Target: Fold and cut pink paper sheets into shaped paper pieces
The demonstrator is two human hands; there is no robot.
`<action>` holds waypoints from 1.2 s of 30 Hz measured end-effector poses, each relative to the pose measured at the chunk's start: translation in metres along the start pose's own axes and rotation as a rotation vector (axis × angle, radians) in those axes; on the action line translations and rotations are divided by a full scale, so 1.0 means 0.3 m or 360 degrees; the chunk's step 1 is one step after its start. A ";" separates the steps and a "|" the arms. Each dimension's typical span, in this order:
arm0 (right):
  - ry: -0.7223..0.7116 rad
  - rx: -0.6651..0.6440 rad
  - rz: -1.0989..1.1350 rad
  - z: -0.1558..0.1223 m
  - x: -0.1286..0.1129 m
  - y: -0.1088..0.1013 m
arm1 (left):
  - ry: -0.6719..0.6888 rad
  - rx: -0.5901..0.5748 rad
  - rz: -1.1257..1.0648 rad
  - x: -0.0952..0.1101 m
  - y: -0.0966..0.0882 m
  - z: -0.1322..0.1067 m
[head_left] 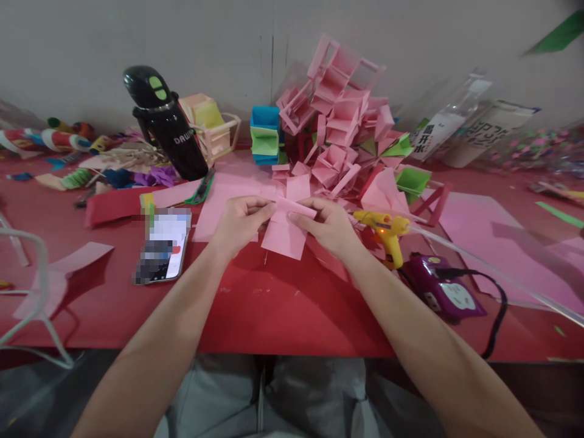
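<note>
Both hands hold a cross-shaped piece of pink paper (286, 238) just above the red table, over its near middle. My left hand (244, 222) pinches the paper's left side between thumb and fingers. On the opposite side, my right hand (326, 222) grips the right flap, thumb on top and fingers behind. One flap points away from me and another hangs toward me. Beyond the hands rises a pile of folded pink paper chairs (337, 121). A larger pink sheet (214, 213) lies flat beside and behind my left hand.
A yellow glue gun (385, 231) with a lit orange light lies right of my right hand, near a purple power socket (444, 289) and its black cable. A phone (166, 246) and a black bottle (171, 128) are on the left. Green-handled cutter (201, 187) lies near the bottle.
</note>
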State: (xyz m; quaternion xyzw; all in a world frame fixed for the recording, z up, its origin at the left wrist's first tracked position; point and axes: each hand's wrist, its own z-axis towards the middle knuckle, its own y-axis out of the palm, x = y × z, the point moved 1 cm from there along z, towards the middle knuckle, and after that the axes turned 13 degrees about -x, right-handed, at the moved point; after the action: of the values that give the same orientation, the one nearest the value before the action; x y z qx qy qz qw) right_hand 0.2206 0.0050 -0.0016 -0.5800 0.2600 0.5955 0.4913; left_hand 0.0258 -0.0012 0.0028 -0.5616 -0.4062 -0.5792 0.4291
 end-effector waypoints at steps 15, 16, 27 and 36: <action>0.0011 -0.0038 -0.0008 0.000 -0.002 -0.006 | 0.0051 0.0008 0.0152 0.021 -0.008 -0.007; 0.0008 -0.0042 -0.0014 0.000 -0.002 -0.006 | 0.0053 0.0009 0.0180 0.025 -0.007 -0.008; -0.0017 -0.0104 0.0031 0.002 -0.019 0.007 | 0.0138 -0.0210 0.0428 0.035 0.018 -0.020; -0.0012 -0.0119 0.0041 0.004 -0.006 0.011 | 0.0124 -0.0302 0.0455 0.027 0.022 -0.023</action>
State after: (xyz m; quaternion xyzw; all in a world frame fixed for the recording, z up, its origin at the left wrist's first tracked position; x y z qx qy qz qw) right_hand 0.2168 0.0044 -0.0004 -0.5923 0.2430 0.6133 0.4626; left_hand 0.0300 -0.0102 0.0106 -0.6288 -0.2489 -0.5692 0.4677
